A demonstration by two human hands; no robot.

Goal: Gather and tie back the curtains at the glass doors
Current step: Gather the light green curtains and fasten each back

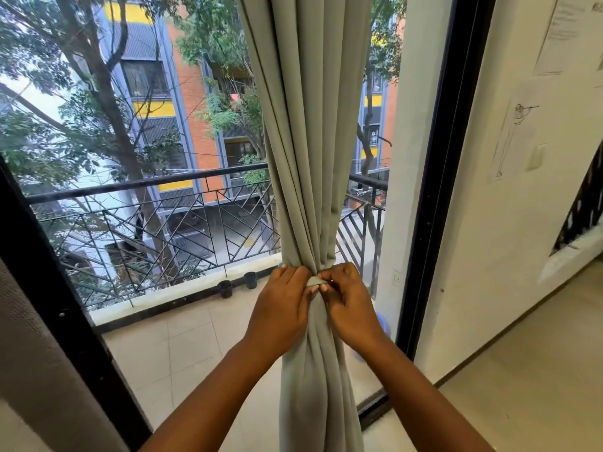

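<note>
grey-green cloth fills the middle of the view: the curtain (306,158) hangs from the top edge straight down in front of the glass door (146,207), its long axis upright, already gathered into one narrow bundle and pinched to a waist just above the hands. below that waist the folds loosen and fall on toward the floor (522,370), between the two forearms.

the waist lies directly ahead of both hands, at the same height as the fingertips, so neither arm has further to reach; the left hand (283,305) sits on the left flank of the bundle and the right hand (349,300) on the right flank, and they meet at the front.

left hand: fingers curled round the side of the gathered cloth, thumb side pressing a small pale tab, most likely the end of the tie-back (316,282). right hand: narrow pinch, fingertips closed on the other side of that same tab. whether a full band runs round the back of the bundle cannot be told, since the cloth hides it.

my reading is that the gathering is done and the fastening is in hand; the next move depends on keeping the bundle squeezed while the tab is secured at the front.
</note>
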